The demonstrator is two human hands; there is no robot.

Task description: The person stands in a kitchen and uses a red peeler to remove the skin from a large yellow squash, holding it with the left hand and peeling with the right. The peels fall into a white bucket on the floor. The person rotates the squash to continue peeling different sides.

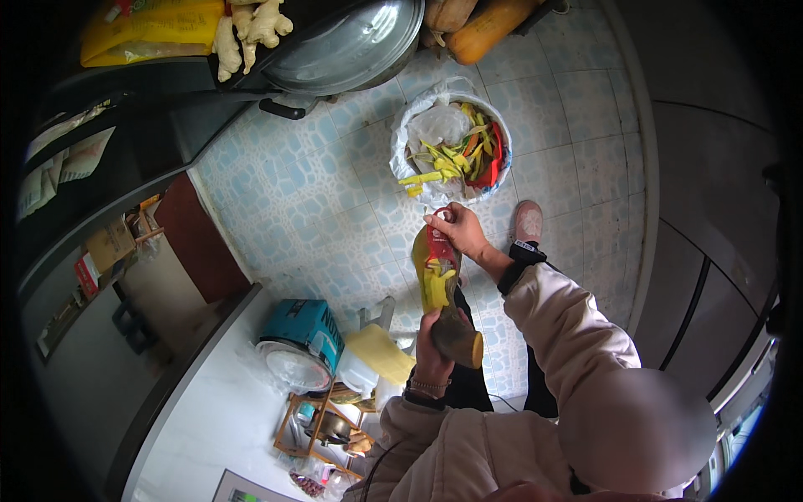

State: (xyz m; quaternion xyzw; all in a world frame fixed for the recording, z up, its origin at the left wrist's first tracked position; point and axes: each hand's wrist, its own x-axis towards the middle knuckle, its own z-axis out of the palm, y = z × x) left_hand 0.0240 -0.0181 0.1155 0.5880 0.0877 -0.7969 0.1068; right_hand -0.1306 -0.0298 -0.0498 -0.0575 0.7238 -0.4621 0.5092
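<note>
My left hand (431, 347) grips a long green-skinned squash (455, 336) near its lower end, where the cut face shows orange. Partly peeled, the squash has a yellow strip of bare flesh (434, 292) along its upper part. In my right hand (463, 231) is a red peeler (440, 245), its head lying against the squash. A curl of yellow peel (444, 281) sits at the blade. Just beyond my hands stands a bin (507, 135) lined with a white plastic bag, holding yellow and green peelings (461, 157) and something red.
A lidded metal pot (345, 47) with a black handle (282, 108) stands at the top. Ginger (266, 25) and a yellow bag (157, 31) lie left of it, orange squashes (486, 31) to its right. A blue box (301, 332) and a wooden rack (317, 417) are at lower left.
</note>
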